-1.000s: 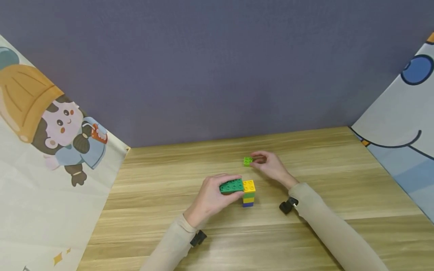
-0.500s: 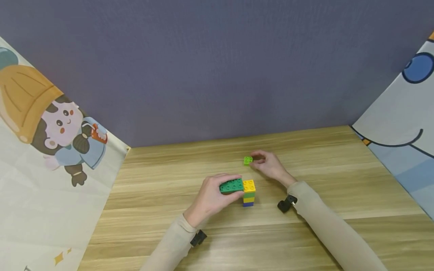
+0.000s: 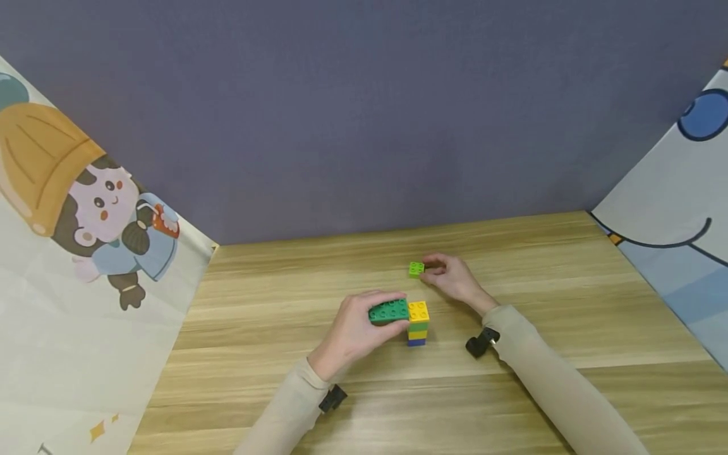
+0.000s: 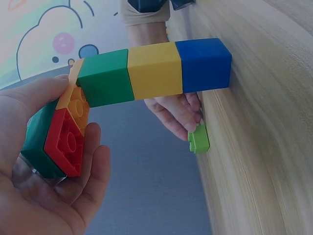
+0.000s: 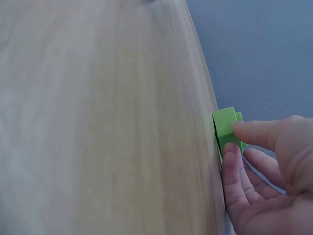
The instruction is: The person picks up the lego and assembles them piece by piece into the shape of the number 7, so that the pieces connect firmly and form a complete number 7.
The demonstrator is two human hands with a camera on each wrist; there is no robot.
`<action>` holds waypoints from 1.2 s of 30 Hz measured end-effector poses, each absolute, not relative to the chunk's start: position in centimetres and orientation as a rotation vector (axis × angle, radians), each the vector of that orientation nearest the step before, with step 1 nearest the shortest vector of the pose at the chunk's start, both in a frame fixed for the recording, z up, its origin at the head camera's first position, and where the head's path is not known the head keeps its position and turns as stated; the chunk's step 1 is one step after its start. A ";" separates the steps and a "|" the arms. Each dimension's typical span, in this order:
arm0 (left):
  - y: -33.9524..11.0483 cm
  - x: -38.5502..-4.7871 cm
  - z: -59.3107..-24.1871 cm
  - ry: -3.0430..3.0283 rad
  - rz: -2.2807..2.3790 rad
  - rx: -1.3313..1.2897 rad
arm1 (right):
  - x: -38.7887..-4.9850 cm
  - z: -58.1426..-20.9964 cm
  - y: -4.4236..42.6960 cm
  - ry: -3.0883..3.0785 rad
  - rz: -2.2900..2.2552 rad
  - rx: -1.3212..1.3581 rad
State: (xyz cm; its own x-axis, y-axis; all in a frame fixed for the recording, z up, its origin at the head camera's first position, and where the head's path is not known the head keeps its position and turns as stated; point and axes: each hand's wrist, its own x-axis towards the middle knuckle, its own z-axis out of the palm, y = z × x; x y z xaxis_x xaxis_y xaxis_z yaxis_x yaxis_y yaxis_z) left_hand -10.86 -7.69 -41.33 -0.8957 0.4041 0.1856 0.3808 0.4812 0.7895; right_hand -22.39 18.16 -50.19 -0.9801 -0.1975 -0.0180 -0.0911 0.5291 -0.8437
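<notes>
In the head view my left hand (image 3: 355,328) grips a dark green brick (image 3: 389,310) between thumb and fingers. It belongs to a stacked toy-brick build. The left wrist view shows a red brick (image 4: 66,139) and a yellow-orange brick (image 4: 74,103) under it, with hollow undersides facing down. A column of a green brick (image 4: 105,78), a yellow brick (image 4: 155,71) and a blue brick (image 4: 204,65) runs from there to the tabletop. Farther back my right hand (image 3: 452,278) pinches a small lime green brick (image 5: 227,128) by its side, low at the table surface.
A wood-grain table (image 3: 273,354) lies under both hands. Behind it rises a dark grey-blue panel (image 3: 364,126). Printed cartoon panels stand at the left (image 3: 51,316) and right (image 3: 654,196). Each wrist wears a small black camera.
Both hands and the bricks stay nearly where they were. The right forearm has shifted very slightly to the left, and the view has tilted a touch.
</notes>
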 end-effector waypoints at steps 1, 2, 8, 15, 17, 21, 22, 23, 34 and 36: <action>-7.7 -10.9 -41.3 2.681 1.421 0.709 | -22.4 -50.2 18.2 2.650 -1.452 -0.253; -7.7 -10.9 -41.3 2.682 1.423 0.709 | -22.4 -50.2 18.2 2.649 -1.455 -0.251; -7.6 -11.0 -41.2 2.695 1.416 0.727 | -22.4 -50.0 18.3 2.635 -1.473 -0.244; -7.6 -11.0 -41.3 2.677 1.407 0.697 | -22.0 -49.6 18.3 2.615 -1.481 -0.232; -7.6 -11.0 -41.3 2.673 1.408 0.696 | -21.9 -49.4 18.3 2.597 -1.491 -0.229; -7.5 -11.0 -41.3 2.676 1.415 0.708 | -21.5 -48.7 18.4 2.567 -1.523 -0.233; -7.5 -11.0 -41.3 2.676 1.419 0.712 | -21.4 -48.6 18.5 2.563 -1.528 -0.239; -7.5 -11.0 -41.3 2.676 1.422 0.714 | -21.2 -48.4 18.5 2.565 -1.533 -0.242; -7.7 -11.0 -41.4 2.683 1.424 0.742 | -19.2 -46.8 18.6 2.587 -1.563 -0.274; -7.7 -11.0 -41.3 2.690 1.422 0.756 | -18.9 -46.6 18.7 2.568 -1.580 -0.276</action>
